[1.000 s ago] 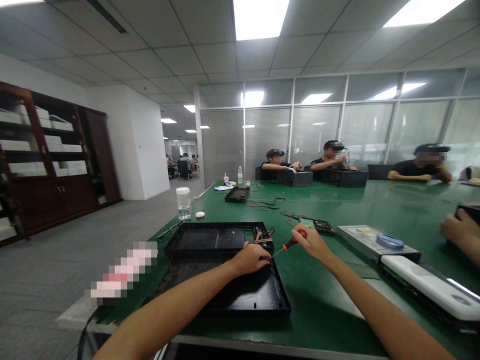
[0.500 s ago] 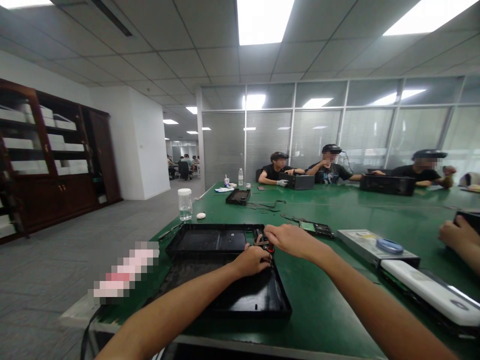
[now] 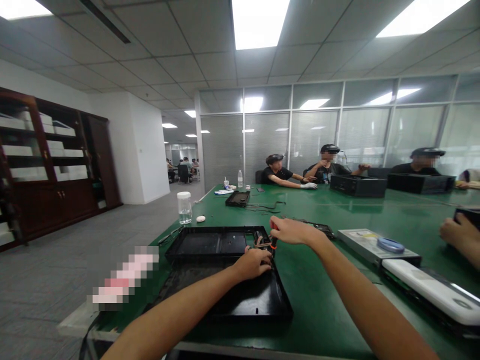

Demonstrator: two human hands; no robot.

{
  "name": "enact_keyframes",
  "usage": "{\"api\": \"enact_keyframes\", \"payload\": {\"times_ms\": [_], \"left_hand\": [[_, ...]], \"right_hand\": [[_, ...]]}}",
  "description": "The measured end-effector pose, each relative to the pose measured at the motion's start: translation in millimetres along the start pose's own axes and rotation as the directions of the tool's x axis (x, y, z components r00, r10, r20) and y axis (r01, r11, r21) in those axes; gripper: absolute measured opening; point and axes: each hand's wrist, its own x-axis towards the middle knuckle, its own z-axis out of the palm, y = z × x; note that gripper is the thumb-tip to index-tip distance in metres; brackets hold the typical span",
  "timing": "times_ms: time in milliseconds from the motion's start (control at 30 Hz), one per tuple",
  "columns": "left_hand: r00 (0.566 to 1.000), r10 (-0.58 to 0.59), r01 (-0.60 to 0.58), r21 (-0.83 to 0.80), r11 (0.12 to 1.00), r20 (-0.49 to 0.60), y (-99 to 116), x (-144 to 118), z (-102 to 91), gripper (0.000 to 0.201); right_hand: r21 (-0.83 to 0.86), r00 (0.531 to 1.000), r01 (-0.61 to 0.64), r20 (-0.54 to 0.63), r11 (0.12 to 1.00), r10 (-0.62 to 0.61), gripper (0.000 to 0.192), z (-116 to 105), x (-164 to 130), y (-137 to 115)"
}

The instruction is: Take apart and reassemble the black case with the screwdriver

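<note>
A black plastic casing lies opened out on the green table, its far half (image 3: 210,242) behind its near half (image 3: 243,302). Wires (image 3: 259,243) and small parts sit at the right end of the far half. My right hand (image 3: 294,231) is closed around the red handle of a screwdriver (image 3: 274,243), which points down at that corner. Just below its tip, my left hand (image 3: 252,264) reaches over the near half with fingers pinched together; what they hold is hidden.
To the right lie a metal drive-like box (image 3: 362,245) with a blue ring (image 3: 390,244) and a white device (image 3: 431,291). A clear jar (image 3: 184,208) and a white round object (image 3: 201,219) stand behind the casing. Co-workers sit across the table; another person's hand (image 3: 459,232) shows at right.
My right hand has shifted slightly right, tilting outward, so more of the screwdriver shows. My left hand stays nearly in place. Across the table, co-workers' arms and a black case have moved.
</note>
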Motion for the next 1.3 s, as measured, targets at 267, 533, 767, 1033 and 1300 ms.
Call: {"api": "enact_keyframes", "payload": {"times_ms": [267,533,767,1033,1300], "left_hand": [[0.999,0.022,-0.022,0.005,1.0,-0.025,-4,1,2.9,0.021],[0.999,0.035,-0.034,0.01,0.999,-0.034,-5,1,3.7,0.019],[0.997,0.068,-0.068,0.003,0.998,-0.042,-6,0,2.7,0.019],[0.997,0.06,-0.059,0.026,0.998,-0.043,-7,0,3.3,0.018],[0.993,0.104,-0.103,0.023,0.994,-0.048,-11,1,5.7,0.02]], "right_hand": [[-0.068,0.992,-0.118,-0.042,0.991,0.115,0.047,2,1,-5],[-0.055,0.989,-0.142,-0.044,0.988,0.14,0.049,2,2,-3],[-0.071,0.99,-0.123,-0.071,0.99,0.118,0.051,6,6,4],[-0.007,0.998,-0.029,-0.052,1.0,0.029,0.052,6,10,9],[-0.065,0.988,-0.136,-0.08,0.989,0.131,0.056,10,14,13]]}}
